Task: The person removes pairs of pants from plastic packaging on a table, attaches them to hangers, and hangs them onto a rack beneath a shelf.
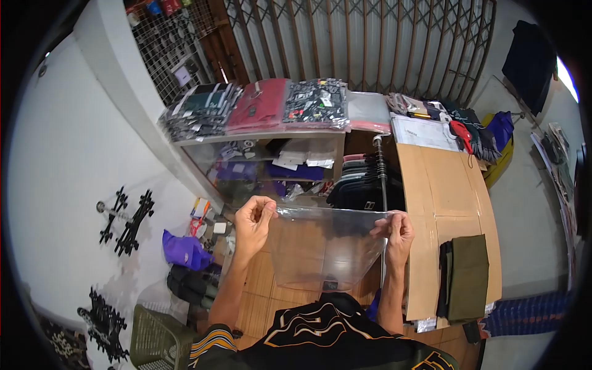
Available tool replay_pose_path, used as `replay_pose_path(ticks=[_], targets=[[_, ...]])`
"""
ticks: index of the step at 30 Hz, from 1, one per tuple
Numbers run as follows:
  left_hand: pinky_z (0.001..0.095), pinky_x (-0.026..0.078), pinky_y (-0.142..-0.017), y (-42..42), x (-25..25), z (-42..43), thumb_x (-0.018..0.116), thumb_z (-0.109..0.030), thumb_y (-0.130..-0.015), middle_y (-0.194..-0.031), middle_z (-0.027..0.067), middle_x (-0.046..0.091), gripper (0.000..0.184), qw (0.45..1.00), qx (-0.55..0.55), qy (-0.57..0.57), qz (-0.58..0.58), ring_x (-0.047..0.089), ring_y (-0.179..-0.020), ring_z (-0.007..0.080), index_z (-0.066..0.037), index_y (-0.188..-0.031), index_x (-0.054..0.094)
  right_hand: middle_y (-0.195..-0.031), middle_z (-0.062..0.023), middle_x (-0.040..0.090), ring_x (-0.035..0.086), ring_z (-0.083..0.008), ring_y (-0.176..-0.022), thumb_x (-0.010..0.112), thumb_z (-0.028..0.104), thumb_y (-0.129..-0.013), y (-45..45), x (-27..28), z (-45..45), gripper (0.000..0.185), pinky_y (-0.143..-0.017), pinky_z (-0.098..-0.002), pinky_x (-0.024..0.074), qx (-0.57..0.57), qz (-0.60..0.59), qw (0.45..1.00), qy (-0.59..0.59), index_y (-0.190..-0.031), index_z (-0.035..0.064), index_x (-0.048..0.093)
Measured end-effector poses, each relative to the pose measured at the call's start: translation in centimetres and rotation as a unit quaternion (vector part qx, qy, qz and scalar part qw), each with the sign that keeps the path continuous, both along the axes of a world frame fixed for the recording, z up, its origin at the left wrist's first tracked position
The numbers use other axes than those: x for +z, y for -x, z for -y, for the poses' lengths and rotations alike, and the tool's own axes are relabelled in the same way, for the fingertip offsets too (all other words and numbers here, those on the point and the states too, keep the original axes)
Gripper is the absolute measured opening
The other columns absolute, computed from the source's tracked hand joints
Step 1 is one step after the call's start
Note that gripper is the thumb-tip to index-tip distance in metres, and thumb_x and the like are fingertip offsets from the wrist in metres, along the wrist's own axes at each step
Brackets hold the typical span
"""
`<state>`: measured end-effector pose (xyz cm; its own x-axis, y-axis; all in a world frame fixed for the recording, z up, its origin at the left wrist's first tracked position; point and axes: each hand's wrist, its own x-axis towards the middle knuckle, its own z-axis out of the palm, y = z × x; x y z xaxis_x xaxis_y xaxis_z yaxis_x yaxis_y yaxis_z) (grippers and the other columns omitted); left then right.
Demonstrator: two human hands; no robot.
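A clear plastic bag (320,246) hangs in front of my body, its top edge stretched between my two hands. My left hand (254,223) pinches the upper left corner between thumb and fingers. At the upper right corner, my right hand (396,229) grips the plastic, and some of its fingers show through the film. Through the bag I see the tiled floor. To the right of my right hand, folded olive trousers (467,279) lie beside a dark folded garment (445,280) on a cardboard-covered table (431,203).
Packed garments (259,105) line the top of a glass display case (259,151) ahead. Dark clothes on hangers (361,182) hang beside it. A purple bag (187,250) and a green plastic basket (157,336) stand at left. A folding metal gate (364,49) closes the back.
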<state>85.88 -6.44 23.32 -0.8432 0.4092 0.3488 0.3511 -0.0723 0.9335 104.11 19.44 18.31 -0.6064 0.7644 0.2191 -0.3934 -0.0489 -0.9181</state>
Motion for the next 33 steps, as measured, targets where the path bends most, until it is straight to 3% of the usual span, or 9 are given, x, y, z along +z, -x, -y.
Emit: replay_pose_path(ticks=[8,12,16,19,20,33], targets=[[0.0235,0.055,-0.067,7.1,-1.3,-8.5,0.065,-0.013,-0.099,-0.086,0.0063,0.071,0.013,0.996,0.0,-0.051,0.071,0.068,-0.074,0.0114,-0.001,-0.104,0.063,-0.087,-0.0129,0.072,0.069,-0.0171,-0.062,0.049,0.023,-0.107,5.5,0.9,-7.5,0.025,-0.054,-0.0266,0.0553,-0.053,0.016,0.998,0.016,-0.102,0.0015,0.062],[0.0252,0.056,-0.07,10.6,-2.1,-12.9,0.059,-0.006,-0.101,-0.091,0.0101,0.071,0.009,0.99,-0.068,-0.103,0.072,0.07,-0.079,0.0154,0.001,-0.105,0.062,-0.089,-0.0131,0.072,0.069,-0.0173,-0.063,0.05,0.021,-0.106,7.0,1.0,-10.9,0.023,-0.056,-0.0265,0.0553,-0.086,0.034,0.996,0.02,-0.105,0.0012,0.062],[0.0273,0.055,-0.081,14.3,-2.5,-17.0,0.049,0.003,-0.101,-0.102,0.0096,0.069,0.016,0.989,-0.141,-0.031,-0.013,0.068,-0.091,0.0154,0.003,-0.102,0.066,-0.089,-0.0132,0.072,0.07,-0.0177,-0.066,0.052,0.022,-0.106,8.3,0.5,-14.4,0.023,-0.057,-0.0262,0.0547,-0.126,0.039,0.991,0.017,-0.105,0.0014,0.062],[0.0288,0.055,-0.087,16.9,-1.7,-20.3,0.051,0.003,-0.1,-0.106,0.008,0.065,0.017,0.983,-0.176,0.003,-0.06,0.067,-0.095,0.0156,0.004,-0.102,0.068,-0.088,-0.0135,0.071,0.07,-0.0182,-0.065,0.053,0.022,-0.106,9.7,0.9,-16.6,0.024,-0.057,-0.0268,0.0556,-0.163,0.034,0.986,0.005,-0.105,0.0,0.062],[0.0276,0.054,-0.09,17.9,-1.4,-21.3,0.05,0.008,-0.096,-0.109,0.0073,0.064,0.021,0.978,-0.198,0.015,-0.061,0.066,-0.099,0.0143,0.005,-0.106,0.068,-0.088,-0.0135,0.071,0.07,-0.0183,-0.065,0.053,0.022,-0.105,10.2,1.1,-17.4,0.024,-0.057,-0.027,0.0559,-0.179,0.035,0.983,-0.003,-0.105,-0.0004,0.063],[0.0251,0.053,-0.083,32.9,2.4,-38.3,0.06,0.006,-0.091,-0.108,0.0085,0.067,0.021,0.945,-0.29,0.047,-0.147,0.066,-0.095,0.0133,0.002,-0.107,0.073,-0.084,-0.0128,0.072,0.07,-0.0168,-0.065,0.057,0.017,-0.103,19.7,5.1,-27.2,0.022,-0.059,-0.0257,0.0555,-0.338,0.035,0.931,-0.129,-0.106,-0.0022,0.067]])
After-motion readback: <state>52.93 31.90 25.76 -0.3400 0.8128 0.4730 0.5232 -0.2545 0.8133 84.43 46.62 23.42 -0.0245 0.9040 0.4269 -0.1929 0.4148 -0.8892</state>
